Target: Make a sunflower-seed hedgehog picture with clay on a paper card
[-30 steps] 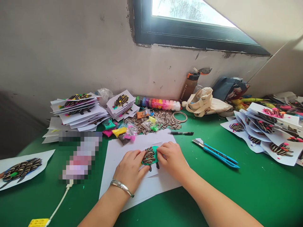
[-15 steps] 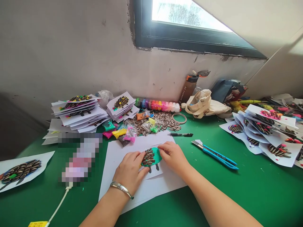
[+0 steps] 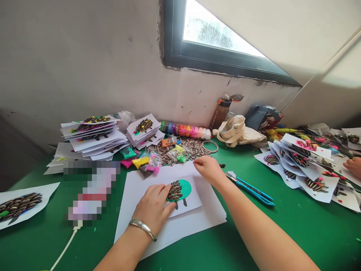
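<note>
A small white card (image 3: pixel 194 203) bears a patch of teal clay (image 3: pixel 185 189) with overlapping sunflower seeds (image 3: pixel 175 191) pressed into its left half and two dark legs below. My left hand (image 3: pixel 153 203), with a silver bangle at the wrist, rests on the card's left side, fingers stretched out and thumb apart beside the seeds. My right hand (image 3: pixel 208 169) hovers off the card's upper right, near the loose sunflower seed pile (image 3: pixel 194 146). Its fingers are curled together in a pinch; whatever they hold is hidden. Larger white paper sheets (image 3: pixel 132 226) lie beneath the card.
Small bags of coloured clay (image 3: pixel 141 162) sit before the seeds. A blue utility knife (image 3: pixel 254 190) lies at the right. Stacks of seed-covered cards (image 3: pixel 96 139) stand left, with more cards (image 3: pixel 304 162) right. Another person's hand (image 3: pixel 354 165) shows at the right edge.
My right hand has left the teal clay and moved up and away toward the seed pile. My left hand stays on the card. Another person's hand has come into view at right.
</note>
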Available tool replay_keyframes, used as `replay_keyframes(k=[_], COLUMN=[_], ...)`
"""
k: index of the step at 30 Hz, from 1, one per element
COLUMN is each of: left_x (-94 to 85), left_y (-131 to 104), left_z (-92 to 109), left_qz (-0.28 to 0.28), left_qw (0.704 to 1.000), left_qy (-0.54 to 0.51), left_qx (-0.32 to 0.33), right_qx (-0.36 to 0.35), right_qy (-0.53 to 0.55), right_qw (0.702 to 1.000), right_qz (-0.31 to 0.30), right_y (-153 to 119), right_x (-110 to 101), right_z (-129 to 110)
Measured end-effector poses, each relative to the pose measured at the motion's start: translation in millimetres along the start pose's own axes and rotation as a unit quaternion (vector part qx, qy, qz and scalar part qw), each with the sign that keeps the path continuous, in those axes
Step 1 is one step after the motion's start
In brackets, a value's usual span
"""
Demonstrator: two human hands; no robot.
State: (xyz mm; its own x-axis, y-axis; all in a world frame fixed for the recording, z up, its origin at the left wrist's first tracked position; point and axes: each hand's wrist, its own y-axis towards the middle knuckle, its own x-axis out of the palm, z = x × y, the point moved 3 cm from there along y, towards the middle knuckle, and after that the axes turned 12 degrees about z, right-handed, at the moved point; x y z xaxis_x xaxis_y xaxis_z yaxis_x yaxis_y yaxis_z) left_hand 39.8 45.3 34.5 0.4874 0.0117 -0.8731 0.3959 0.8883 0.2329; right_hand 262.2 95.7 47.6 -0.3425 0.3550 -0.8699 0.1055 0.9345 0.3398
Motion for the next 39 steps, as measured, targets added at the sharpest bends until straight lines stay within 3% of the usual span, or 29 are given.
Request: replay_keyframes(k=[4, 9, 25, 32, 39], left_x=[1.0, 1.3, 2.9, 5.5, 4.9], left_y=[0, -1, -1, -2, -2], left_z=[-1, -1, -1, -3, -3], left_qz=[0.000, -0.002, -0.008, 0.003, 0.012], left_qw=[1.000, 1.000, 1.000, 1.000, 1.000], left_qy=[0.005, 0.010, 0.019, 0.016, 0.009], left_qx=[0.007, 0.011, 0.008, 0.012, 0.014], right_qx=[0.008, 0.013, -0.033, -0.085, -0.082], right_qy=[-0.050, -0.107, -0.164, -0.171, -0.184], right_qw=[0.999, 0.994, 0.986, 0.982, 0.980], right_qz=[0.001, 0.008, -0.006, -0.009, 0.009], right_y=[24, 35, 29, 25, 24], right_x=[13, 33, 40, 46, 50], right_z=[5, 6, 5, -1, 4])
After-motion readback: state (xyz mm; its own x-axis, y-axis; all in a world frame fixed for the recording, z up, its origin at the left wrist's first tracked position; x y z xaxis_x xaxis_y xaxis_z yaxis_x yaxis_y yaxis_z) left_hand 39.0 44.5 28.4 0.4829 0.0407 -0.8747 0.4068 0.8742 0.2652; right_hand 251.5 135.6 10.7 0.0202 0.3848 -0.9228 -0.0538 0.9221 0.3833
